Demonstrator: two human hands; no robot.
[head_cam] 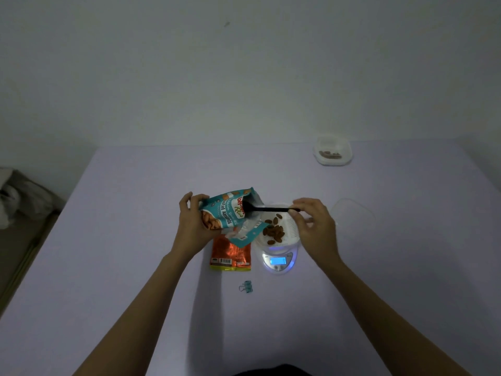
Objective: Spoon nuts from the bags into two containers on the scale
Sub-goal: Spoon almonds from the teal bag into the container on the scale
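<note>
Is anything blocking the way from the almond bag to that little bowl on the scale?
Nothing visible does. The teal bag's open mouth sits right beside the bowl, and the black spoon in the right hand reaches straight across.

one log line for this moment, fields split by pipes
left hand: holds teal bag tilted | right hand: holds black spoon, bowl end in bag mouth | container on scale: some almonds

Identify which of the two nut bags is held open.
The teal almond bag, held by the left hand with the spoon inside; the orange bag lies flat.
</note>
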